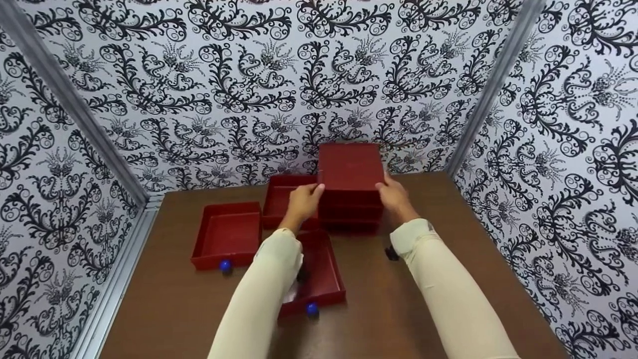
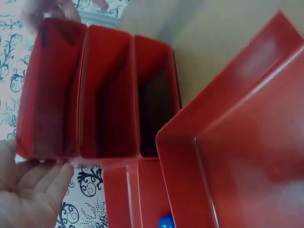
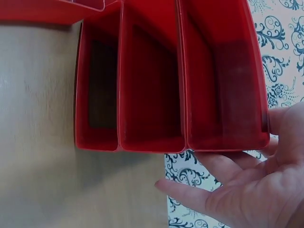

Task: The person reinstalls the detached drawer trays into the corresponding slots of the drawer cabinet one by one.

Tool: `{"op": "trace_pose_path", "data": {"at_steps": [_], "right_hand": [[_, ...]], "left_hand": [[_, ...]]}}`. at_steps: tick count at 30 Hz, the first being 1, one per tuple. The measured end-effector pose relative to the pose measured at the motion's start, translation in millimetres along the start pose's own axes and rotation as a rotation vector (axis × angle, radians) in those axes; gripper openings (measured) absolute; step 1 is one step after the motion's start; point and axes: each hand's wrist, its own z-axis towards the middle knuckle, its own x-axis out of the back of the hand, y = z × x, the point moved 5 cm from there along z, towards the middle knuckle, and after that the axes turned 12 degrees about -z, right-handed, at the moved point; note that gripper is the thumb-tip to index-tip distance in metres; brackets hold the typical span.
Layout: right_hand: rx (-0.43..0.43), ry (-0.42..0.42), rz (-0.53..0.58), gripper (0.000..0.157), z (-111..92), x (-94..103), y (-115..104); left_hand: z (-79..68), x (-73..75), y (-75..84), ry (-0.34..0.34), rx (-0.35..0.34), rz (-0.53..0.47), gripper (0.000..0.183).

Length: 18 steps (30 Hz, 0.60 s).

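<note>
A red drawer case [image 1: 351, 167] with three stacked open slots stands at the back of the table. My left hand [image 1: 301, 202] grips its upper left side, thumb at the front top edge. On the opposite side my right hand [image 1: 396, 197] holds the upper right, thumb likewise near the front edge. The slots look bare inside in both wrist views. In the right wrist view one finger of the right hand [image 3: 256, 185] sticks out away from the case's side wall [image 3: 228, 150]. Part of the left hand's grip is hidden by the case in the left wrist view.
Three shallow red drawers lie out on the brown table [image 1: 164, 299]: one at left [image 1: 234, 232] with a blue knob [image 1: 226, 265], another at front [image 1: 324, 269] with a blue knob [image 1: 312, 309], partly under my left sleeve, and a third behind [image 1: 286, 192]. Patterned walls [image 1: 259, 89] surround the table.
</note>
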Motion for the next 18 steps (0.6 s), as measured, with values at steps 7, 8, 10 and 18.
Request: {"op": "trace_pose_path", "data": {"at_steps": [7,8,10,18], "right_hand": [[0.031,-0.009,-0.014,0.058,7.1,-1.3,-0.3],[0.039,-0.014,-0.007,0.058,8.3,-0.8,-0.9],[0.052,-0.021,0.008,0.058,11.7,-0.3,-2.0],[0.036,-0.038,-0.036,0.058,25.9,-6.5,-1.6]], "left_hand": [[-2.4,4.6,8.0,0.05,0.033,0.012,0.033],[-2.3,4.8,9.3,0.058,0.039,0.012,0.032],[-2.3,5.4,11.6,0.078,0.054,0.014,0.03],[-4.0,4.1,15.2,0.095,0.095,0.015,0.028]]}}
